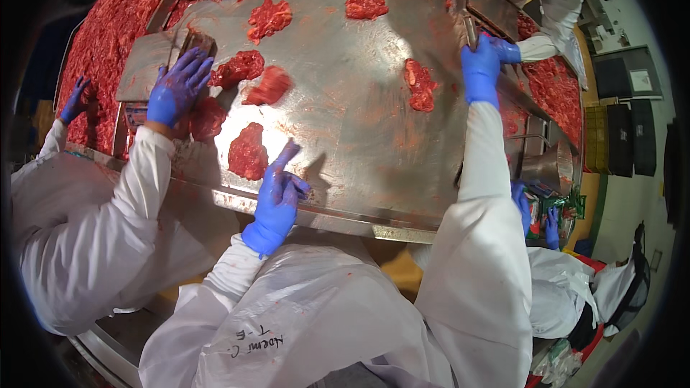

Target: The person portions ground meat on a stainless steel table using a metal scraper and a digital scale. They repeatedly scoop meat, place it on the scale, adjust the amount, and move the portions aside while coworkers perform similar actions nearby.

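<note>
My left hand, in a blue glove, is over the near edge of the steel table, fingers apart and holding nothing. Just beyond its fingers lies a flat piece of raw red meat. Farther off, a blurred meat piece lies beside another. My right hand, also blue-gloved, reaches to the table's right side and closes around the end of a metal bar by a steel box-like unit. A lone meat piece lies to the left of this hand. The fingers' far side is hidden.
A co-worker's gloved hand is at a steel unit on the left; another's is close beside my right hand. Meat heaps fill the left side, with more at right. A steel container stands near right.
</note>
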`<action>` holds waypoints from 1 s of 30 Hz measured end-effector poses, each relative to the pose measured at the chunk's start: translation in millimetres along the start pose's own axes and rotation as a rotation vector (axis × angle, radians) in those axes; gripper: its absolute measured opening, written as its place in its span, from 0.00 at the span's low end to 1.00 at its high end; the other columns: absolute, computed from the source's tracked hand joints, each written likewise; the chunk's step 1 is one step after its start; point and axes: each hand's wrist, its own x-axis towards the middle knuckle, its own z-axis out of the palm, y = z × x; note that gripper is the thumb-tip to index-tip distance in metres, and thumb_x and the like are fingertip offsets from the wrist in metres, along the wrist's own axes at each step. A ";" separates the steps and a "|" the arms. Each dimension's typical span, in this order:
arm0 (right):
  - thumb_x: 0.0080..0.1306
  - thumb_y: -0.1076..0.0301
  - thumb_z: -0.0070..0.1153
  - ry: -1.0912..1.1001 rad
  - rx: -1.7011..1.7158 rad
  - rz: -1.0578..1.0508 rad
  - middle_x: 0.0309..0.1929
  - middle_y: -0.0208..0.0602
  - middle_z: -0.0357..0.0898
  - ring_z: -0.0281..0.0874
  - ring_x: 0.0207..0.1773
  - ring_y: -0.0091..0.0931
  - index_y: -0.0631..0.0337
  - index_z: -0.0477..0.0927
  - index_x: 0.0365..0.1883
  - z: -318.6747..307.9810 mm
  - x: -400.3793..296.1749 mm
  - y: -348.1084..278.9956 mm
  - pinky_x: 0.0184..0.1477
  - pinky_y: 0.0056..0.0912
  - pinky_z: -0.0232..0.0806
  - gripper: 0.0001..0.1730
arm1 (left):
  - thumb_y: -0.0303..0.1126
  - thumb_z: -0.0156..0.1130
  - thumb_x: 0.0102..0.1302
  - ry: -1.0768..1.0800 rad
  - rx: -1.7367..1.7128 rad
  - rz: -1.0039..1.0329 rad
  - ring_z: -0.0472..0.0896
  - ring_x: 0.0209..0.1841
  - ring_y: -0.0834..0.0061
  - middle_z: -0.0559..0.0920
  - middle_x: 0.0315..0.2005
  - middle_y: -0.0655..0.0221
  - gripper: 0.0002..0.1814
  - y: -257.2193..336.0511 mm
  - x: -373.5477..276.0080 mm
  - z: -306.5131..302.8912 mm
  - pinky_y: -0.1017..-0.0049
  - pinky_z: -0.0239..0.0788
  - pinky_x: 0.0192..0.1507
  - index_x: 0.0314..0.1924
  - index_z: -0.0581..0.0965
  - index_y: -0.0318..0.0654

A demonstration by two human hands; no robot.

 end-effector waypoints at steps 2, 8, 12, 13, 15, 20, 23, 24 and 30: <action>0.58 0.68 0.57 0.008 -0.187 -0.072 0.40 0.48 0.81 0.80 0.43 0.45 0.52 0.76 0.50 16.7 13.5 5.4 0.44 0.45 0.71 0.19 | 0.12 0.40 0.58 0.132 0.031 0.092 0.73 0.59 0.72 0.52 0.74 0.63 0.43 -7.3 -7.1 -5.0 0.72 0.67 0.60 0.75 0.50 0.41; 0.62 0.71 0.49 -0.130 -0.348 0.037 0.43 0.46 0.82 0.79 0.47 0.47 0.52 0.76 0.47 82.3 -33.0 66.4 0.48 0.47 0.70 0.15 | 0.18 0.50 0.62 0.042 0.263 0.101 0.55 0.74 0.64 0.55 0.73 0.61 0.39 -13.8 -0.6 -8.4 0.66 0.45 0.73 0.74 0.52 0.39; 0.58 0.70 0.52 -0.371 -0.284 -0.003 0.42 0.45 0.82 0.79 0.46 0.47 0.49 0.79 0.45 62.4 -69.1 -4.6 0.47 0.47 0.71 0.16 | 0.21 0.52 0.64 -0.093 0.262 0.094 0.56 0.74 0.63 0.60 0.71 0.57 0.36 -12.3 26.3 15.2 0.67 0.47 0.73 0.73 0.56 0.37; 0.57 0.69 0.56 -0.351 -0.213 -0.086 0.42 0.44 0.82 0.79 0.45 0.47 0.49 0.80 0.48 52.0 -86.8 -13.4 0.47 0.48 0.71 0.19 | 0.21 0.52 0.64 -0.155 0.274 0.081 0.56 0.74 0.62 0.59 0.71 0.57 0.36 -12.0 35.2 21.9 0.67 0.47 0.73 0.73 0.56 0.36; 0.58 0.71 0.53 -0.407 -0.134 -0.257 0.40 0.45 0.82 0.81 0.43 0.44 0.49 0.80 0.46 25.8 -110.4 -23.7 0.45 0.44 0.72 0.17 | 0.25 0.52 0.66 -0.251 0.309 0.086 0.55 0.74 0.57 0.58 0.71 0.53 0.35 -23.4 58.1 38.1 0.64 0.45 0.73 0.73 0.55 0.36; 0.57 0.68 0.55 -0.167 0.250 0.451 0.32 0.46 0.82 0.82 0.34 0.37 0.63 0.79 0.43 -54.4 -117.2 85.3 0.38 0.38 0.73 0.15 | 0.35 0.53 0.69 -0.010 0.746 0.206 0.53 0.73 0.45 0.57 0.70 0.47 0.35 -100.4 112.6 79.5 0.57 0.40 0.74 0.72 0.54 0.33; 0.56 0.67 0.58 -0.371 0.318 0.659 0.38 0.43 0.80 0.78 0.36 0.34 0.67 0.74 0.50 -29.3 -168.0 109.6 0.39 0.41 0.72 0.23 | 0.36 0.54 0.70 -0.029 0.804 0.210 0.47 0.75 0.45 0.55 0.71 0.45 0.36 -120.8 131.9 127.0 0.55 0.37 0.74 0.73 0.52 0.32; 0.59 0.64 0.58 -0.443 0.232 0.695 0.37 0.41 0.79 0.77 0.37 0.34 0.67 0.73 0.50 -8.9 -190.3 66.9 0.41 0.37 0.71 0.23 | 0.36 0.53 0.71 -0.118 0.762 0.204 0.45 0.75 0.44 0.54 0.71 0.44 0.36 -120.5 130.2 148.0 0.55 0.37 0.74 0.73 0.51 0.32; 0.57 0.72 0.60 -0.133 1.354 1.052 0.34 0.34 0.78 0.77 0.36 0.28 0.62 0.73 0.46 -59.2 -213.7 97.2 0.39 0.33 0.71 0.18 | 0.37 0.49 0.68 -0.445 0.267 0.726 0.52 0.73 0.42 0.56 0.69 0.43 0.34 56.6 91.0 180.1 0.51 0.42 0.72 0.71 0.56 0.32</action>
